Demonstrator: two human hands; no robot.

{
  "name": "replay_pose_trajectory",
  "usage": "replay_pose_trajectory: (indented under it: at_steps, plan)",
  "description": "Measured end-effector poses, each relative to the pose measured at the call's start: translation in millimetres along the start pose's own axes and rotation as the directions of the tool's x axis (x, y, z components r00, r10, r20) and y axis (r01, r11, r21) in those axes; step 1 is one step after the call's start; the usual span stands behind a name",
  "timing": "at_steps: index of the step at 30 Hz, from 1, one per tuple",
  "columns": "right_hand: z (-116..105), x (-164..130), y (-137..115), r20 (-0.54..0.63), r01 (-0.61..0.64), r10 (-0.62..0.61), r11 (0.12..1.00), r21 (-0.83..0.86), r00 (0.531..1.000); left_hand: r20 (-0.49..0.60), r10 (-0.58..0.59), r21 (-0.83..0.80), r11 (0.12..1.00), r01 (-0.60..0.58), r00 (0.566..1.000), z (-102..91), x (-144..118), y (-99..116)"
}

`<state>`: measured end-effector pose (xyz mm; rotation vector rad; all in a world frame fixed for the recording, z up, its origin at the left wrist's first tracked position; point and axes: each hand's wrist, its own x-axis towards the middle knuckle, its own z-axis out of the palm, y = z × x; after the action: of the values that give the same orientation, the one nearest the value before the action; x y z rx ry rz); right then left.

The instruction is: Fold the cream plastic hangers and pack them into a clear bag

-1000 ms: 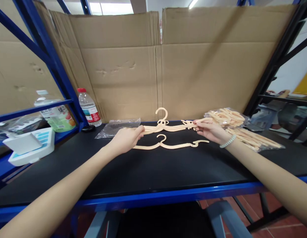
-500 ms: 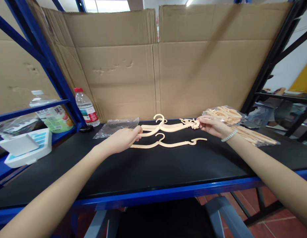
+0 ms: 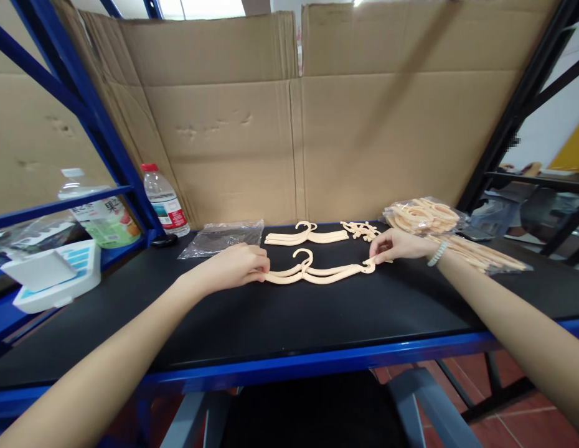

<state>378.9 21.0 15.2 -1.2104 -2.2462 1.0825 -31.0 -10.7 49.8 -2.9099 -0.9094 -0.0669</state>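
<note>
Two cream hangers [image 3: 303,274] overlap on the black table, their hooks pointing away from me. My left hand [image 3: 245,264] is closed around the left end of the nearer hanger. At the other end, my right hand [image 3: 396,246] pinches near a small hook piece [image 3: 368,266] that meets the hanger's right tip. Its fingertips partly hide what they hold. Behind lies a stack of hangers [image 3: 305,236], with a small pile of loose hook pieces [image 3: 360,230] to its right.
At the right are a clear bag of cream rings or hooks [image 3: 423,214] and a bag of long cream rods [image 3: 480,254]. A flat clear plastic bag [image 3: 224,238] lies left. A water bottle [image 3: 164,202] and a white device [image 3: 60,277] stand farther left. Cardboard [image 3: 224,137] walls the back.
My left hand has brought a hanger from the back stack down onto the front one. My right hand has moved from the loose hook pieces nearer, to the front hangers' right end.
</note>
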Motion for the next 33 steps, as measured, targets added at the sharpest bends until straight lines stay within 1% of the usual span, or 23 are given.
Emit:
replay_pose_trajectory:
  at_steps: [2,9,13,17,21,25,33]
  plan:
    - [1,1,2,0.018,0.0,0.001,0.998,-0.065,1.0,0.002,-0.006,-0.015,1.0,0.006,1.0,-0.5,1,1]
    - [1,3,8,0.007,0.019,-0.018,0.996,-0.09,1.0,0.057,-0.056,-0.041,0.997,0.058,0.997,-4.6,4,9]
    - [0,4,8,-0.008,0.042,-0.043,0.993,-0.11,0.999,0.016,-0.042,-0.071,0.997,0.043,0.999,-1.7,4,7]
    - [-1,3,7,-0.018,0.026,-0.029,0.99,-0.14,0.999,-0.021,-0.044,-0.135,0.99,0.041,0.999,3.2,4,3]
    - [-3,2,7,-0.027,0.002,-0.007,0.986,-0.168,1.0,-0.034,-0.078,-0.138,0.988,0.073,0.996,7.8,6,1]
    - [-5,2,11,-0.052,-0.021,0.012,0.981,-0.193,0.999,-0.072,-0.12,-0.139,0.984,0.11,0.99,13.4,9,-2]
    - [-6,2,13,-0.084,-0.057,0.039,0.975,-0.213,0.996,-0.098,-0.15,-0.157,0.979,0.133,0.984,17.4,11,-5]
